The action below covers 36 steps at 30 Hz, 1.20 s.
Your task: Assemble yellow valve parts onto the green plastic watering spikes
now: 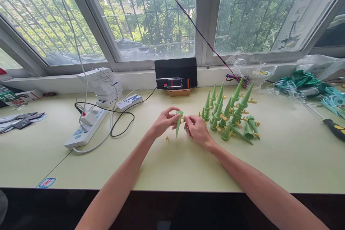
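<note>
Near the middle of the table, my left hand [167,119] grips a green plastic watering spike [178,125], its point facing down and its wide end up. Close on its right, my right hand [196,127] pinches a small yellow valve [183,119] against the spike's side near the top. Whether the valve is seated in the spike I cannot tell. A loose yellow piece [167,138] lies on the table below my left hand. Beyond my right hand stand several green spikes [219,109] with yellow valves, some stacked, while a few others [248,129] lie tipped over.
A phone [178,84] leans on a dark tablet [175,70] by the window. To the left are a power strip [86,129] with cables, stacked white boxes [104,84] and a flat box [129,101]. At right lie a screwdriver [334,128] and plastic bags [302,82].
</note>
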Tool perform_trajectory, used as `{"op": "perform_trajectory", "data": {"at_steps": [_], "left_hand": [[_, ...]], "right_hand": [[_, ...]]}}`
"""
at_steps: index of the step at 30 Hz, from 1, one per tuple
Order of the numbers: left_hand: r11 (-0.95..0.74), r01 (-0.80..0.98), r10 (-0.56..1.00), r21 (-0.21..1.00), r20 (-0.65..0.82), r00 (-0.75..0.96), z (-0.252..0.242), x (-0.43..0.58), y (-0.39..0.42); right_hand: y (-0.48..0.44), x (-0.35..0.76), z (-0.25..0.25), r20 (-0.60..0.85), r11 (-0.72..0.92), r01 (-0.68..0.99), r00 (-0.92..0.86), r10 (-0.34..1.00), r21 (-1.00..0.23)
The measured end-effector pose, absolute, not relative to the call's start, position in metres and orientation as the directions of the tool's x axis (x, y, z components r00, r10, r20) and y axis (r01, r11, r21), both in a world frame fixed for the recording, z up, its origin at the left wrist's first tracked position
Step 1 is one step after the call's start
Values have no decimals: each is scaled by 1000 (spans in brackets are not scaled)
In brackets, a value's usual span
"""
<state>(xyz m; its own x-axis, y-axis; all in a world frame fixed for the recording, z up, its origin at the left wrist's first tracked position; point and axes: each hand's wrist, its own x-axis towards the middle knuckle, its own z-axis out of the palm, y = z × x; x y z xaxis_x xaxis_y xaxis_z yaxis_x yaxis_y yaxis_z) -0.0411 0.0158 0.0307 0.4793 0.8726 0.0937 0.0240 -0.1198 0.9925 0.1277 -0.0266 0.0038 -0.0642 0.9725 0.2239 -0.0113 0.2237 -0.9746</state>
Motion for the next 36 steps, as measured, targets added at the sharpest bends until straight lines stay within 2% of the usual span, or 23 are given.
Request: {"op": "perform_trajectory", "data": {"at_steps": [4, 12, 20, 24, 29, 32, 36], "left_hand": [[-144, 73, 894, 987, 98, 438, 33, -46, 18], [-150, 465, 924, 873, -43, 379, 31, -48, 17], [-277, 659, 929, 700, 22, 368, 24, -51, 22], [-336, 707, 923, 622, 66, 380, 25, -51, 22], [-347, 714, 933, 609, 149, 326, 28, -50, 22], [-283, 735, 959, 616, 202, 200, 28, -51, 24], [-149, 759, 987, 634, 141, 76, 26, -54, 26]], "right_hand": [[-26, 129, 3, 284, 283, 106, -6, 959, -953], [-24, 132, -2, 322, 313, 208, 10, 947, -927], [-26, 130, 1, 354, 344, 316, -28, 935, -884], [-28, 130, 3, 357, 353, 337, -53, 933, -873], [-28, 130, 4, 364, 366, 352, -75, 929, -862], [-28, 129, 3, 373, 380, 363, -93, 923, -851], [-29, 128, 3, 378, 397, 360, -124, 917, -844]]}}
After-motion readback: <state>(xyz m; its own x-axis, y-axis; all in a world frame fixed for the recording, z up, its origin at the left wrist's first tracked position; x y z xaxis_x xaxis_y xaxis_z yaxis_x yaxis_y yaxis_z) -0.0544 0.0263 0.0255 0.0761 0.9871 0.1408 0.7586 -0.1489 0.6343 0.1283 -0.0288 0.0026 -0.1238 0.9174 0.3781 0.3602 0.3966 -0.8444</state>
